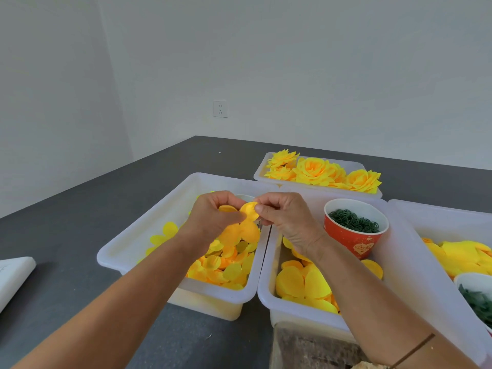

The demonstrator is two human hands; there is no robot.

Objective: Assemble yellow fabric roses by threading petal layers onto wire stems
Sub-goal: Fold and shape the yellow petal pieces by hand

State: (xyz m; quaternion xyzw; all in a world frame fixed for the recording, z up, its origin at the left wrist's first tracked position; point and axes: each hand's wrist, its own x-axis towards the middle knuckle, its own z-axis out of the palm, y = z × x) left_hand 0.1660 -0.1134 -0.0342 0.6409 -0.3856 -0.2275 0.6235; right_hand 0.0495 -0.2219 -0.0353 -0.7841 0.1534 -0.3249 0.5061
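Above the left white bin (149, 230), both hands hold a yellow petal layer (243, 230). My left hand (213, 217) pinches its left lobes with curled fingers. My right hand (285, 217) pinches the upper petal between thumb and forefinger. More small yellow petal layers (226, 265) lie loose in that bin. Larger yellow petals (303, 283) fill the middle bin (266, 288). Finished yellow roses (319, 171) sit in the far bin (259, 171). No wire stem is plainly visible.
A red paper cup (354, 241) of dark green rings stands in the middle bin. The right bin (415, 235) holds yellow petals and a white cup (476, 294) of green parts. A white object (13, 275) lies at the left on the dark table (80, 203).
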